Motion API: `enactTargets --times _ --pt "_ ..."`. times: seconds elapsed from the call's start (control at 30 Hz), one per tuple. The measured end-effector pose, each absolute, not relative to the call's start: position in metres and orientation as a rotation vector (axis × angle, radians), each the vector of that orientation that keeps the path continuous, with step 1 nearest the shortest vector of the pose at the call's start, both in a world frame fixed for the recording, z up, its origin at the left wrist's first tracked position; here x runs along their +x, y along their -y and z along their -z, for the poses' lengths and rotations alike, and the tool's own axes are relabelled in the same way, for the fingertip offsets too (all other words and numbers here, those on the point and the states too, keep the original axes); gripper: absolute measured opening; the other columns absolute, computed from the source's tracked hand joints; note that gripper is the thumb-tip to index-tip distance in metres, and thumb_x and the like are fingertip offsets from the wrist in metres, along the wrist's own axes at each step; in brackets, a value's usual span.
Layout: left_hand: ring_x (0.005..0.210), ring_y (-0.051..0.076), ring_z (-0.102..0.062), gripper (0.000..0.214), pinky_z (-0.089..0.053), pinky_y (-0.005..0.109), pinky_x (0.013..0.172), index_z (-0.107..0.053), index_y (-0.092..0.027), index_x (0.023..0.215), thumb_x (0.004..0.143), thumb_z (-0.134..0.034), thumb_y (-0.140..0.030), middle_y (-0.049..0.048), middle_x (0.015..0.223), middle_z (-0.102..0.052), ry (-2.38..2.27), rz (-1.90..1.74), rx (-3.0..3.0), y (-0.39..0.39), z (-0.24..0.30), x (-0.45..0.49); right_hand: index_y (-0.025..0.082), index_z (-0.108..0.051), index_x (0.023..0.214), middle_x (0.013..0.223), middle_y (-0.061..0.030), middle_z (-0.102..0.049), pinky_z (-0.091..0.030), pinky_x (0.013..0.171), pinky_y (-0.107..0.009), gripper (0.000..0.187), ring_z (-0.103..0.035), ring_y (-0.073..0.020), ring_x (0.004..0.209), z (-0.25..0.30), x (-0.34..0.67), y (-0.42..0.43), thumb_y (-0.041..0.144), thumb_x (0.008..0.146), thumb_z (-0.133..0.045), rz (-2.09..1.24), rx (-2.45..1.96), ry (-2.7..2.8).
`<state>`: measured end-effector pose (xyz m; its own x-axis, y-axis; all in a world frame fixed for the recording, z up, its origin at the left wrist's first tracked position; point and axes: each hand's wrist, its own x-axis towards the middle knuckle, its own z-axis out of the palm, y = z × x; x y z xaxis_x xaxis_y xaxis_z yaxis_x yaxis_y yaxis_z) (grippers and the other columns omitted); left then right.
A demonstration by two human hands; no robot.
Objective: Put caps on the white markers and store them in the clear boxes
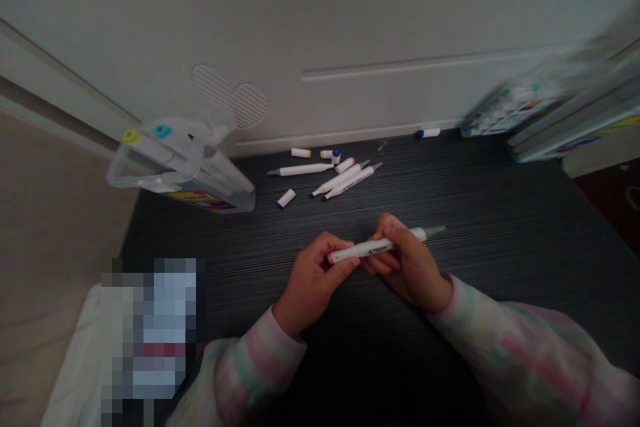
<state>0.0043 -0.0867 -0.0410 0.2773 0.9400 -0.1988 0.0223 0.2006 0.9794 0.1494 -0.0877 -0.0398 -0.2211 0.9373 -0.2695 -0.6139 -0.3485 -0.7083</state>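
Between my two hands, over the dark tabletop, is a white marker (416, 235) with a grey end pointing right. My right hand (413, 267) is closed around its barrel. My left hand (314, 278) pinches the white cap (344, 254) with a pink end, which meets the barrel; whether it is fully seated I cannot tell. Beyond my hands lie an uncapped white marker (306, 169) and two more markers (353, 182) side by side. Loose caps lie around them: a blue-ended cap (287, 198), a yellow-ended cap (301, 153), and several others close by.
At the left, a clear plastic case (220, 177) holds a few markers, one yellow-ended and one blue-ended. Another case of markers (515, 107) leans at the back right, beside a clear box (575, 127). A blue-ended cap (429, 133) lies near the wall (380, 100). The lower left is pixelated.
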Motion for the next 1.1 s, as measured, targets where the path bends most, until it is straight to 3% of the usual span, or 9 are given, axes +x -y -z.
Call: enactTargets --times 1.1 --pt "0.055 0.009 -0.047 0.008 -0.037 0.022 0.056 -0.055 -0.018 0.077 0.073 -0.061 -0.019 -0.0024 0.063 -0.058 -1.062 -0.868 1.134 0.0854 0.0387 0.0082 0.021 -0.038 0.062 0.034 0.0118 -0.023 -0.026 0.043 -0.023 0.022 -0.019 -0.0060 0.033 0.0359 0.1498 0.0845 0.034 0.077 -0.048 -1.738 -0.906 0.601"
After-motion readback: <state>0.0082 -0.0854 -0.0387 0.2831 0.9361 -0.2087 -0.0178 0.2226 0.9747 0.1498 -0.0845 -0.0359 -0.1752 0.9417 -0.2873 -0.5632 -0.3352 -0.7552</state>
